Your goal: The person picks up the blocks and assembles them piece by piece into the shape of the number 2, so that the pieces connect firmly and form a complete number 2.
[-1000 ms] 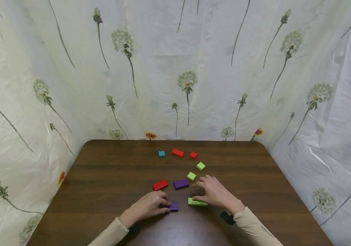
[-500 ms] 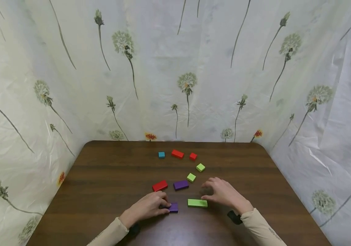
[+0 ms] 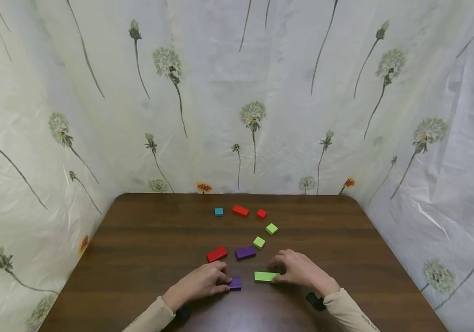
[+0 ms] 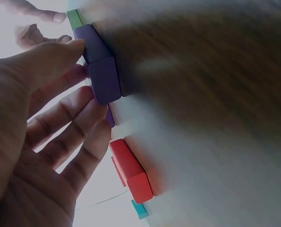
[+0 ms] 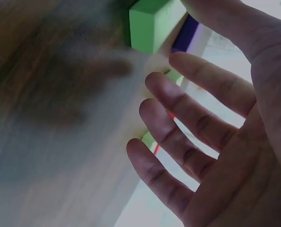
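In the head view my left hand (image 3: pixel 203 281) holds a purple block (image 3: pixel 235 283) lying on the table, thumb at its near side and fingertips at its far side. The left wrist view shows the thumb and fingers against this purple block (image 4: pixel 100 66). To its right lies a long light-green block (image 3: pixel 263 276). My right hand (image 3: pixel 303 270) is at that block's right end, its thumb overlapping the end in the head view. The right wrist view shows the fingers spread and loosely extended beside the green block (image 5: pixel 150 23); whether the thumb touches it, I cannot tell.
Beyond the hands lie a red block (image 3: pixel 217 254), another purple block (image 3: pixel 245 252) and two small light-green blocks, one nearer (image 3: pixel 259 242). Farther back are a blue block (image 3: pixel 219 212), a longer red block (image 3: pixel 240 210) and a small red block (image 3: pixel 261 214). A flowered curtain (image 3: pixel 212 115) surrounds the table.
My right hand moved rightward off the green block, then came back down and slightly left, to its right end. My left hand stays on the purple block. The head view has tilted slightly up.
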`<state>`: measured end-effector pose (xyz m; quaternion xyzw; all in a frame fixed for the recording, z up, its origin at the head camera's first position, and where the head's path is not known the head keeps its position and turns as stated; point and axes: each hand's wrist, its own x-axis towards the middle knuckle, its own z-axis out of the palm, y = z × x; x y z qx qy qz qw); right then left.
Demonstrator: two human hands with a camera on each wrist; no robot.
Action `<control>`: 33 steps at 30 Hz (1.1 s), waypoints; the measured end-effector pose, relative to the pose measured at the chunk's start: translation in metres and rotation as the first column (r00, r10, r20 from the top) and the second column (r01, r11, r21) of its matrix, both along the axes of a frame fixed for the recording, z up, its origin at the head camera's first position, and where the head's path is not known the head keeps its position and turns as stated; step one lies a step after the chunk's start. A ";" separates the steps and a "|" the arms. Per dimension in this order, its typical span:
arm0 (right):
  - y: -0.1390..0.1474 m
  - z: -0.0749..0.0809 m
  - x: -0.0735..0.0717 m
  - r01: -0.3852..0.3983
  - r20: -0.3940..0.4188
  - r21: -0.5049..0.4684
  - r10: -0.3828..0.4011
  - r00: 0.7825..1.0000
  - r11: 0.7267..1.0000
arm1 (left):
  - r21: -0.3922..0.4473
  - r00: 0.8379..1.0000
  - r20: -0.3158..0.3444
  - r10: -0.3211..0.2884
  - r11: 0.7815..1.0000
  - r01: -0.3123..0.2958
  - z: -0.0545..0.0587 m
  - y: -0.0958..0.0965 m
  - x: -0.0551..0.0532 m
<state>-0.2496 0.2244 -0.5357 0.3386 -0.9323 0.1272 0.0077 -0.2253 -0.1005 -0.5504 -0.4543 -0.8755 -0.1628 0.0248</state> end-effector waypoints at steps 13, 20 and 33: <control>-0.004 -0.008 0.001 -0.007 0.011 0.037 0.007 1.000 0.999 | 0.013 0.998 0.060 0.017 1.000 -0.018 0.003 0.001 0.001; -0.004 -0.008 0.002 -0.024 -0.025 0.041 0.025 0.999 0.999 | 0.013 0.996 0.084 0.028 1.000 -0.029 0.002 0.001 0.001; -0.004 -0.009 0.002 -0.040 -0.032 0.041 0.042 0.999 0.998 | 0.028 0.993 0.106 0.045 0.998 -0.048 0.001 0.001 0.001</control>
